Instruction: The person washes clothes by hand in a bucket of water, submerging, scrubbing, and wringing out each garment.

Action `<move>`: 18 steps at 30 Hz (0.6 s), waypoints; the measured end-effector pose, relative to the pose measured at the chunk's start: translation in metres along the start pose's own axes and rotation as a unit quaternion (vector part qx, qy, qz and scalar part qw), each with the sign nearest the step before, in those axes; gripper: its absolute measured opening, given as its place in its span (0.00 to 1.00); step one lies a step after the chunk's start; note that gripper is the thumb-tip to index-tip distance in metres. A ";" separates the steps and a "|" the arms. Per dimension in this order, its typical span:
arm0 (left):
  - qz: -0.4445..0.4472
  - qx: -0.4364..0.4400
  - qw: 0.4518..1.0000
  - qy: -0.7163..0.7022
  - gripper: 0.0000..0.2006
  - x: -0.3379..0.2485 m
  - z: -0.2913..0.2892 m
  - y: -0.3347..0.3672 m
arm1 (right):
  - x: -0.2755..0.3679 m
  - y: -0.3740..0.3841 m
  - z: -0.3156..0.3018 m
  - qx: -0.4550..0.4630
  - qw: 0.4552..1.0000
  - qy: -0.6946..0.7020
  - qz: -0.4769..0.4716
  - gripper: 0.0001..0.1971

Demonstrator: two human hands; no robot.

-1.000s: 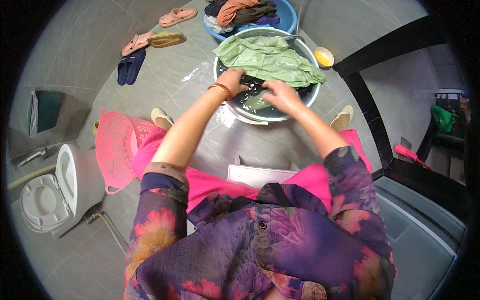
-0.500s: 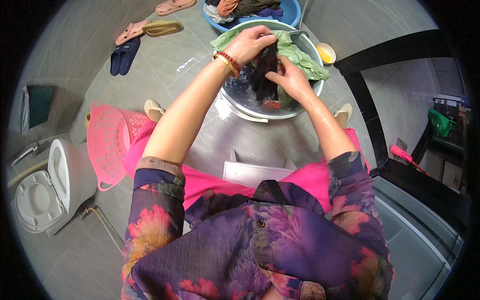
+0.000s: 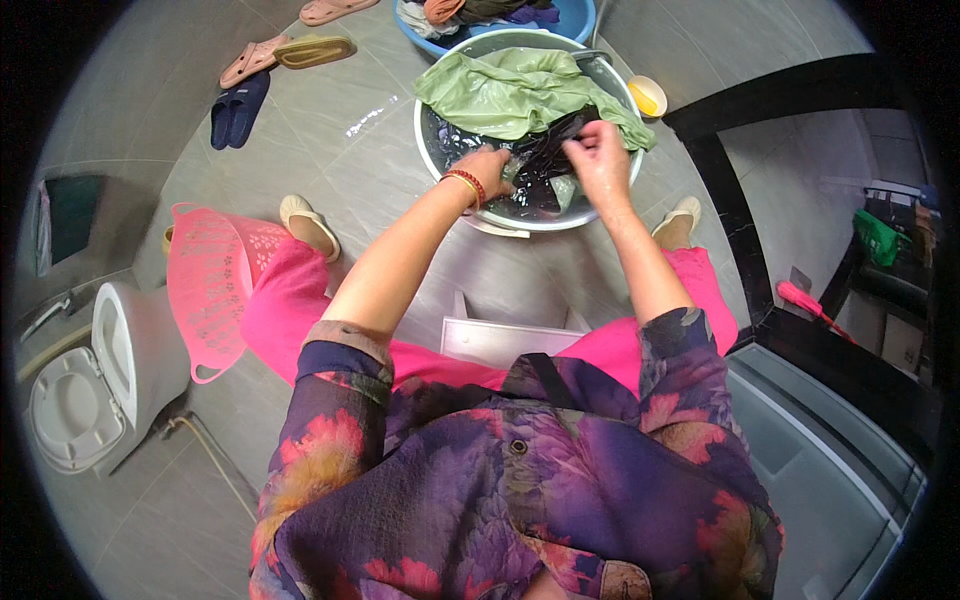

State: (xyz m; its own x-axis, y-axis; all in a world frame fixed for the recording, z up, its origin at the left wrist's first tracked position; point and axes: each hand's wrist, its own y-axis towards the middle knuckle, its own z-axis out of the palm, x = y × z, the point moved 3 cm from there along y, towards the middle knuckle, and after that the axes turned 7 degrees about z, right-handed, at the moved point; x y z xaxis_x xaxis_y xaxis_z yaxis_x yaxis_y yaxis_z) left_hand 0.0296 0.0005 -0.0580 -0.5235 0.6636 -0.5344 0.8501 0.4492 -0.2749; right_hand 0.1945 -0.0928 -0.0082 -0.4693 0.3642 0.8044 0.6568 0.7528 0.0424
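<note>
A round metal-grey basin with a pale rim (image 3: pixel 419 130) holds water and wet laundry. Light green fabric (image 3: pixel 505 92) lies bunched over its far side and hangs across the right rim. Between my hands a wet black cloth (image 3: pixel 543 158) dips into the water. My right hand (image 3: pixel 602 160) pinches the upper right end of that cloth, fingers drawn together. At the near left of the basin, my left hand (image 3: pixel 484 172) reaches down with fingers apart beside the black cloth; its fingertips are partly lost in the wet, shiny water.
Behind stands a blue tub (image 3: pixel 575 22) of clothes. A small bowl (image 3: pixel 648 97) with something yellow sits right of the basin. A pink basket (image 3: pixel 208 290) and a toilet (image 3: pixel 125 350) are at left. A low white stool (image 3: pixel 500 340) is before me; slippers (image 3: pixel 240 110) lie far left.
My left hand has come down from the far rim to the basin's near left. The black cloth has lowered toward the water, and the green fabric now shows spread across the far side.
</note>
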 end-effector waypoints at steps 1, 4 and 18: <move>-0.010 0.001 1.000 -0.029 0.19 0.008 0.000 0.005 | 0.006 -0.007 0.009 0.139 0.990 -0.007 0.019 0.19; -0.050 -0.020 0.977 -0.206 0.14 0.042 -0.001 0.017 | 0.012 -0.023 0.033 0.342 0.914 -0.219 -0.006 0.26; -0.022 -0.207 0.941 -0.267 0.41 0.052 -0.045 0.038 | -0.079 0.050 0.060 0.239 0.938 0.052 0.247 0.19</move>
State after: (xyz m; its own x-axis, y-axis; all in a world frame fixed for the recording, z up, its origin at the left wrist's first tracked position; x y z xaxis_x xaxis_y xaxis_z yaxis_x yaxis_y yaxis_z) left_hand 0.0317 0.0795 -0.0601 -0.3602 0.2928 -0.8857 0.6750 0.7371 -0.0309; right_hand 0.2290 -0.0505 -0.1053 -0.1013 0.6973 0.7096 0.4283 0.6744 -0.6015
